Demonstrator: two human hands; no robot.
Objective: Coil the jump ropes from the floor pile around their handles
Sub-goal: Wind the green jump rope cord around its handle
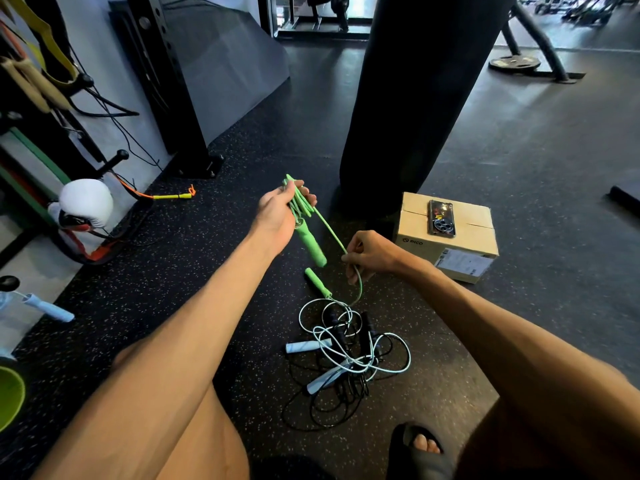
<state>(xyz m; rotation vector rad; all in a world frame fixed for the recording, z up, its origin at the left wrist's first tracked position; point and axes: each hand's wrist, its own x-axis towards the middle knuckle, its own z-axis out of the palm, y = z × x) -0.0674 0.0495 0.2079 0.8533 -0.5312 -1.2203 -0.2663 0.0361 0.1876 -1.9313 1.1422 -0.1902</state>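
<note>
My left hand (280, 216) grips several folded loops of the green jump rope (300, 201) above the floor, and one green handle (310, 244) hangs down from the palm. My right hand (372, 255) pinches the same green cord lower down, to the right. The second green handle (318, 281) lies on the floor beneath my hands. Below it sits a tangled pile (349, 351) of a pale blue rope with blue handles and a black rope with black handles.
A black punching bag (415, 98) hangs just behind my hands. A cardboard box (446, 251) with a phone (441, 217) on top stands at the right. A white boxing glove (86, 202) and a rack are at the left. My sandalled foot (420, 445) is near the pile.
</note>
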